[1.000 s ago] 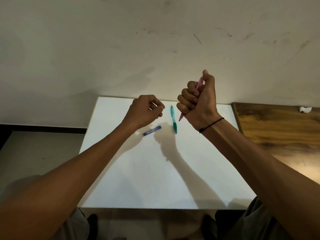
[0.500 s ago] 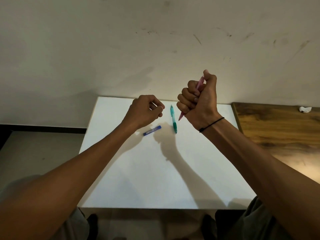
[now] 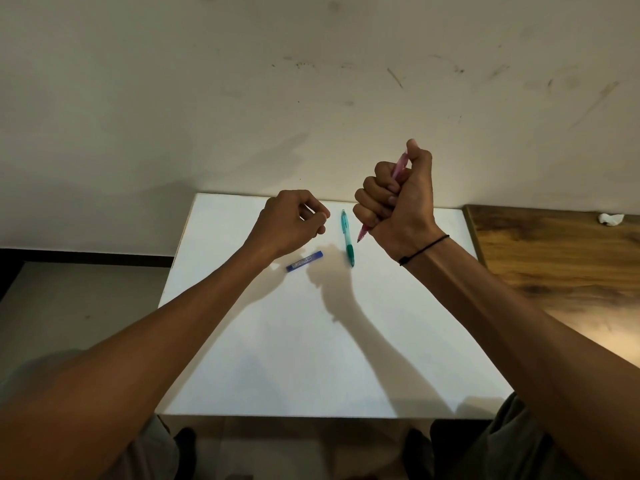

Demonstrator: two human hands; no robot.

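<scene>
White table (image 3: 311, 341) against wall. Right grip (image 3: 398, 202) raised above it, fisted round pink pen (image 3: 400, 164), thumb at top end, tip down. Left grip (image 3: 291, 220) curled, hovering near teal pen (image 3: 347, 237); whether it pinches anything, cannot tell.

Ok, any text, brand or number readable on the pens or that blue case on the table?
Blue case: pale label with print, too small and blurred to read.
Teal pen: no legible marking.
Pink pen, gripped in the right hand: no print visible.
No other writing in view.
</scene>
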